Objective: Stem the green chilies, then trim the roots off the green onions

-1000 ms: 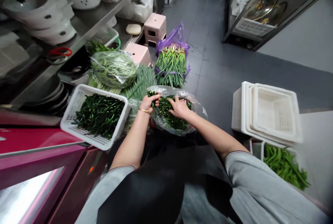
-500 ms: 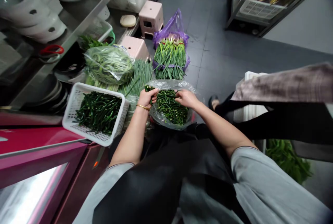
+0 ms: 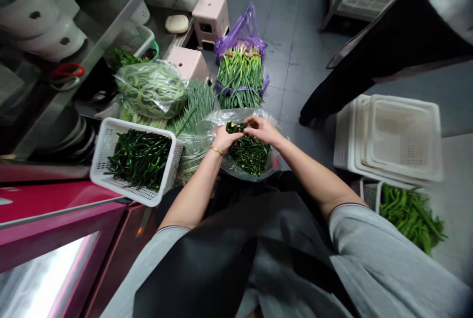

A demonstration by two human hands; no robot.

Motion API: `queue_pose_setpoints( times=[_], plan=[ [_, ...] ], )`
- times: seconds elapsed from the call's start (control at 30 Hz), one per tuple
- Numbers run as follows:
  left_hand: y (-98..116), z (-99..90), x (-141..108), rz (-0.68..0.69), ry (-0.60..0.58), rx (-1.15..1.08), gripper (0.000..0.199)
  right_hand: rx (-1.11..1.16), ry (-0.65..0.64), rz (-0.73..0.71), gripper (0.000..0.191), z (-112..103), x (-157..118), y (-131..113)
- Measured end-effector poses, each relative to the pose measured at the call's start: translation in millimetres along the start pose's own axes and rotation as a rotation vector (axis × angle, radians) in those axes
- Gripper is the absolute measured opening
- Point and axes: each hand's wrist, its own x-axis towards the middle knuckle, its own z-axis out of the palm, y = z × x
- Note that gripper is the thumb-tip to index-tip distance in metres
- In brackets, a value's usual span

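No text, label, brand or number could be read anywhere in the view; the baskets, bags and shelves showed no writing that was legible

White basket (image 3: pixel 111 135) crowds the left; another person's leg (image 3: pixel 332 91) blocks right.

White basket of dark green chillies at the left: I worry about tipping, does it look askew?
Yes. The white basket sits tilted, its near corner jutting past the red counter edge. No dark green chillies have spilled.
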Motion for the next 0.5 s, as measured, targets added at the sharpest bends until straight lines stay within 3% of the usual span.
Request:
queue_pose_setpoints(
  times=[0.1, 0.23, 0.37, 0.5],
  plan=[
    [0.2, -0.7, -4.9, -0.119, -0.017, -0.249, 0.03, 0.457, -0.035, 0.163, 0.032, 29.7, -10.1, 9.5],
    [0.8, -6.1, -19.4, -0.23, -0.062, -0.366, 0.028, 0.538, -0.169, 0.125, 0.038, 63.9, -38.0, 11.1],
    [3.2, -11.0, -32.2, -0.174, -0.016, -0.446, 0.032, 0.371, -0.302, -0.004, 0.043, 59.8, -60.6, 13.1],
    [-0.3, -8.4, -41.3, -0.129, 0.032, -0.423, 0.04, 0.521, -0.395, 0.036, 0.045, 51.6, -68.9, 11.1]
  ],
)
